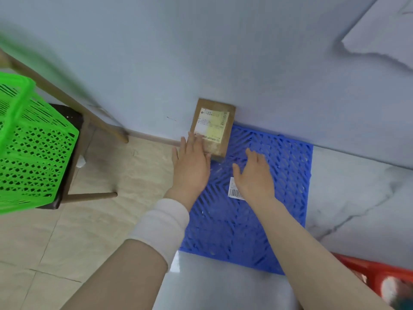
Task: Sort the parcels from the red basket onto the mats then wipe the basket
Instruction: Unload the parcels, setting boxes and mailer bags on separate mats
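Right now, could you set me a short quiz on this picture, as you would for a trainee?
1. True or false: the brown cardboard parcel lies inside the green plastic mesh basket.
2. Which hand touches that parcel? A: the left hand. B: the right hand. C: neither.
3. Fill the gap: the green basket stands on a dark-seated ____.

Key: 1 false, the parcel is over by the wall. 2 A, with straight fingers and no grip. 3 stool.
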{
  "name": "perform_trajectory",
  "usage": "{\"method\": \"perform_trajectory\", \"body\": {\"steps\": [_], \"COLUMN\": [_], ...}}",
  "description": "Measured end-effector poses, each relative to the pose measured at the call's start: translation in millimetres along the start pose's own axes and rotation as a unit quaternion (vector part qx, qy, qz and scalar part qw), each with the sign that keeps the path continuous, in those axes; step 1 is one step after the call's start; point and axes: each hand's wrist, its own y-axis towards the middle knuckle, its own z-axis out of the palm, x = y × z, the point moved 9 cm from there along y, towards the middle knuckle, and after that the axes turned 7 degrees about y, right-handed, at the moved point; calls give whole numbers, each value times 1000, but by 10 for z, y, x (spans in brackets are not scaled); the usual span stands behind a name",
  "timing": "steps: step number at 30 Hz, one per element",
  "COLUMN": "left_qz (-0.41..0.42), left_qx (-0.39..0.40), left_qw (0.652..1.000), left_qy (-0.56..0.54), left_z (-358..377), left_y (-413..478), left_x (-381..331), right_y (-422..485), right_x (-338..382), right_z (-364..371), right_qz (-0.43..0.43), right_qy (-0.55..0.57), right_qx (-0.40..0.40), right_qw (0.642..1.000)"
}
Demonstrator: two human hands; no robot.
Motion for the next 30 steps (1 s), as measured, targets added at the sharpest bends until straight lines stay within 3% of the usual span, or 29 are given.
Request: {"method": "perform_trajectory", "body": {"steps": [6,16,25,30], "left_qz": [99,184,226,179], "left_qx": [-21,-69,-26,-4], "left_qw": [989,971,964,975], "left_qy": [110,140,139,128], "left_z": [-308,-213,323,606], "left_y": [-995,-2861,-3696,-3893], "left_x": [-684,-1853,-2443,-2483], "right_y": [-931,-2650,-3444,-3562], "right_x": [-29,-1001,-2180,-2603], "right_z": [-652,-1562,-1896,-1853], "right_qz": [-58,-70,46,59], "right_qy": [-133,-178,-86,-22], "right_qx": [-45,-80,-103,-86], "right_qw": [988,978,990,994]}}
